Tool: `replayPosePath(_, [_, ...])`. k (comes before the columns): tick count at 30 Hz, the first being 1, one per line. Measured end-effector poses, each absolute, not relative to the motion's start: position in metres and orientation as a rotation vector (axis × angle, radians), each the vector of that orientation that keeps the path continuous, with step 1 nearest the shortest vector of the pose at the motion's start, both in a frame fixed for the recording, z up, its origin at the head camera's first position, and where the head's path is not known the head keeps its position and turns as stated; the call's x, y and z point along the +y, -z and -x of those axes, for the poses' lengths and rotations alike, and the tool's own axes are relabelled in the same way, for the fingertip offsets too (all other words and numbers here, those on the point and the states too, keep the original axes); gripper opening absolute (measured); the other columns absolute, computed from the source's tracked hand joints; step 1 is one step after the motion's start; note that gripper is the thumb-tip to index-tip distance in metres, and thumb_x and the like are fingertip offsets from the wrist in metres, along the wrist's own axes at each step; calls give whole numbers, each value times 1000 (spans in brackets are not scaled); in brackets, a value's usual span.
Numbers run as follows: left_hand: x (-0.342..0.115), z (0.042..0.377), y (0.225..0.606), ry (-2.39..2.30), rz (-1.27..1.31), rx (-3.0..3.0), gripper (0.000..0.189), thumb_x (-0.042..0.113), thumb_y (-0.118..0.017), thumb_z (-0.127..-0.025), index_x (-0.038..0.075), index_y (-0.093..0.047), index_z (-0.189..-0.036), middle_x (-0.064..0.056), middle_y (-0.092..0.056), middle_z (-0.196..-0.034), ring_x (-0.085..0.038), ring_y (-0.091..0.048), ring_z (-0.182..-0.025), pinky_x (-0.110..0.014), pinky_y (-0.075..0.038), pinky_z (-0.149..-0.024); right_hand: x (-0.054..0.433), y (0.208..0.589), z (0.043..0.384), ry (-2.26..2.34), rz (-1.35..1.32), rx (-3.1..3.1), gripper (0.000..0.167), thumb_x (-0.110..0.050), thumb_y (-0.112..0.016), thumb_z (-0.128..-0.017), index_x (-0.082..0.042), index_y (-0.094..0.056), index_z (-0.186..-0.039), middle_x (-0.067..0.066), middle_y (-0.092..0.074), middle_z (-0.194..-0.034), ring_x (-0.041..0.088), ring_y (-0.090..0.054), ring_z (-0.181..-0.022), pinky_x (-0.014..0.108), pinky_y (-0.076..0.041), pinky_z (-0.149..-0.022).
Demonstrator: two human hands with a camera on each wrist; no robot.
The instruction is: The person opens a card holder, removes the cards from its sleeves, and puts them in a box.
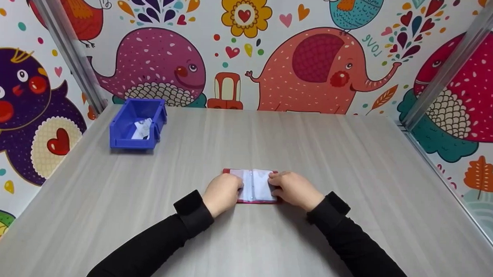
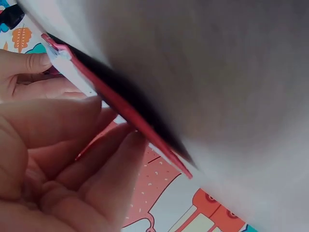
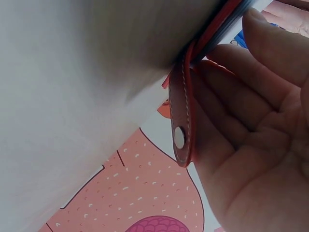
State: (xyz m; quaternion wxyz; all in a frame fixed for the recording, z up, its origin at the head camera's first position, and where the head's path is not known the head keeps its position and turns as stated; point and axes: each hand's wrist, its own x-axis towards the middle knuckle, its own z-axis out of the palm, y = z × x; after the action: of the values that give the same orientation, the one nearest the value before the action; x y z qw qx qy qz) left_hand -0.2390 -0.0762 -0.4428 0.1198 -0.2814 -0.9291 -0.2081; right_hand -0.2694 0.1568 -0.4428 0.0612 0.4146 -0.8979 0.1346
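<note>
A red card holder lies spread apart near the middle of the table, its pale, see-through sleeves facing up. My left hand grips its left side, thumb on top and fingers at the edge. On the opposite side, my right hand holds the right edge between thumb and fingers. The right wrist view shows a red stitched strap with a silver snap button, hanging from the holder beside the right fingers. Along the near side, the red cover edge shows in the left wrist view.
A blue plastic bin stands at the table's back left, with white printed pieces inside. Cartoon-printed walls border the wood-grain table at the back and sides, with metal posts at the back corners.
</note>
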Motion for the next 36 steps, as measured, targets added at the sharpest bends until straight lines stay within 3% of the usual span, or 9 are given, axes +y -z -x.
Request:
replayPosePath(11, [-74,240,442,587,817,-2730,30,-17,-56,-72,7,-49,-55,0,-44,-57,-14,-38,-58,-36,-45,-57,158,442,269,-458,-1216,-2755,11,2,-75,-80,-2,-68,-88,17,-69,-115,31,-66,-105,38,-54,-82])
replayPosePath(17, [-74,241,443,581,818,-2722,30,-17,-55,-71,7,-47,-54,2,-39,-56,-14,-35,-58,-34,-41,-54,157,441,272,-481,-1131,-2753,23,-3,-77,-82,1,-72,-104,15,-69,-109,30,-66,-101,43,-53,-87])
replayPosePath(28, [-74,241,445,556,814,-2699,30,-16,-58,-71,7,-48,-54,-1,-46,-56,-14,-38,-58,-38,-46,-55,160,442,283,-447,-1138,-2715,25,1,-77,-80,2,-72,-104,16,-70,-110,34,-64,-103,45,-52,-88])
replayPosePath(36, [-74,241,445,565,807,-2712,29,-16,-59,-71,6,-49,-54,-1,-47,-57,-15,-39,-58,-39,-46,-56,160,441,282,-388,-1171,-2742,17,2,-76,-81,-1,-73,-97,14,-71,-112,32,-65,-101,43,-53,-86])
